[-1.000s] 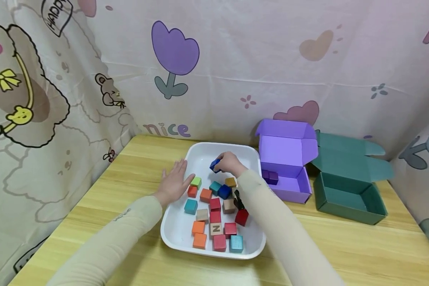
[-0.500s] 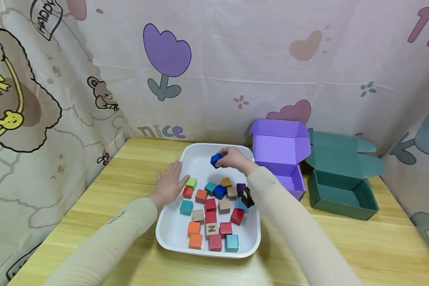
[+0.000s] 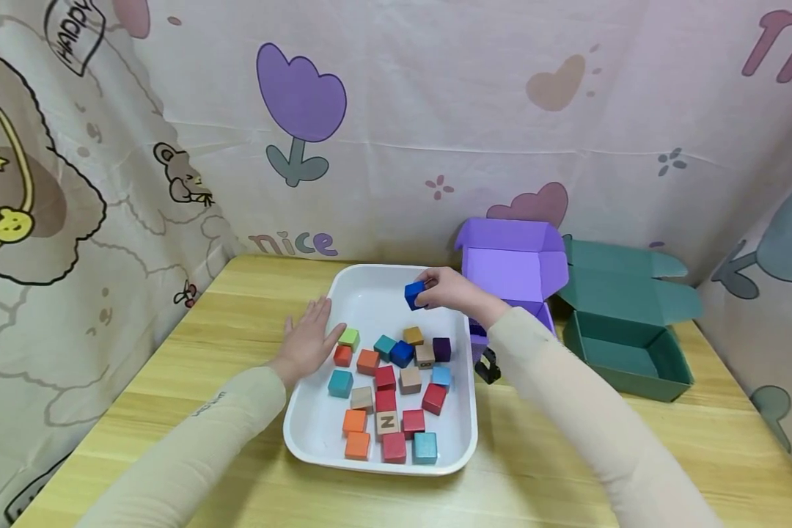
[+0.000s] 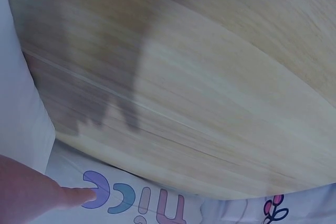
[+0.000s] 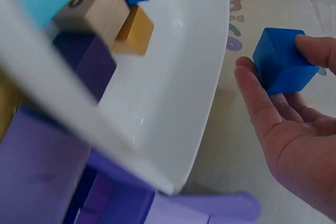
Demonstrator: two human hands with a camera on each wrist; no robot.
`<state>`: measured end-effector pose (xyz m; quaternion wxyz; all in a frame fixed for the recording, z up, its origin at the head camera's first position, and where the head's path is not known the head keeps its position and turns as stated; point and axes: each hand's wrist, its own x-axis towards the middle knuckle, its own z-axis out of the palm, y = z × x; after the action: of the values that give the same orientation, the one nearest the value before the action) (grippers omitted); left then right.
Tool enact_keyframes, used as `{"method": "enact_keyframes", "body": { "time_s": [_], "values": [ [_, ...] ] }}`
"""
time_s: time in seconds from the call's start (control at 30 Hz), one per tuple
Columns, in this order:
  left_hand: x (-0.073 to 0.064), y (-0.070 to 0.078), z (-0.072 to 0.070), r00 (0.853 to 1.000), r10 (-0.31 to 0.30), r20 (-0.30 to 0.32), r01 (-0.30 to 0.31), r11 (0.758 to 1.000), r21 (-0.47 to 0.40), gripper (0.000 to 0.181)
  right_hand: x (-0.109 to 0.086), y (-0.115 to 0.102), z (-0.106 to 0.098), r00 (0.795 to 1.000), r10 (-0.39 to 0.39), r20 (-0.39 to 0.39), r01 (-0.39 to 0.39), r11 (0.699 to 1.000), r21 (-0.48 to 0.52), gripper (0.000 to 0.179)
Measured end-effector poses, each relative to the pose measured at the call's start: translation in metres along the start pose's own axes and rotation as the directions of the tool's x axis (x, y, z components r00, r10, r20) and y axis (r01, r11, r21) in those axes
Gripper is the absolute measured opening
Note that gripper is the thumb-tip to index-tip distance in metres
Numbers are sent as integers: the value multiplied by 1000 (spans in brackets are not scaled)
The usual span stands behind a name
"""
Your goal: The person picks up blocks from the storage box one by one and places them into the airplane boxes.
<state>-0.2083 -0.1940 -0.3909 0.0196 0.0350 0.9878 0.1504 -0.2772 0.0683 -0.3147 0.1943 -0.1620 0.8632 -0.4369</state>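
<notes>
My right hand (image 3: 454,290) pinches a blue cube (image 3: 413,295) above the far right part of the white tray (image 3: 368,299). In the right wrist view, the thumb presses one face of the blue cube (image 5: 286,60) and the fingers support it from the other side. My left hand (image 3: 306,342) rests on the tray's left rim with its fingers extended. Near its thumb sit a lime green cube (image 3: 349,339) and a red-orange cube (image 3: 342,356). Several more cubes lie in the tray, including another blue cube (image 3: 402,353) and a dark purple cube (image 3: 441,349).
Right of the tray stands a purple box (image 3: 504,271) with its lid up, partly hidden by my right arm; the right wrist view shows purple cubes (image 5: 97,195) inside. Beside it is an open green box (image 3: 627,359). A printed cloth (image 3: 396,110) hangs behind the wooden table (image 3: 191,367).
My right hand has lifted the blue cube and carried it rightward, toward the purple box. My left hand stays on the tray rim. The head view has shifted slightly.
</notes>
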Motion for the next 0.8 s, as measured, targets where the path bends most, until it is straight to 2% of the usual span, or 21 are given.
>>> {"method": "enact_keyframes", "body": {
  "time_s": [0.17,0.4,0.6,0.8],
  "values": [
    [0,1,0,1000,-1,4,1,1000,-9,71,-10,12,-18,1000,-22,-16,22,1000,-21,43],
    [0,-2,1,1000,7,6,-7,1000,-22,71,-25,34,-43,998,-36,-52,30,991,-127,39],
    [0,-1,0,1000,10,7,-10,1000,-15,71,-35,57,-60,996,-53,-72,44,992,-121,34],
    [0,-1,0,1000,4,7,-4,1000,-17,71,-41,76,-73,994,-24,-108,5,985,-174,32]
  ]
}}
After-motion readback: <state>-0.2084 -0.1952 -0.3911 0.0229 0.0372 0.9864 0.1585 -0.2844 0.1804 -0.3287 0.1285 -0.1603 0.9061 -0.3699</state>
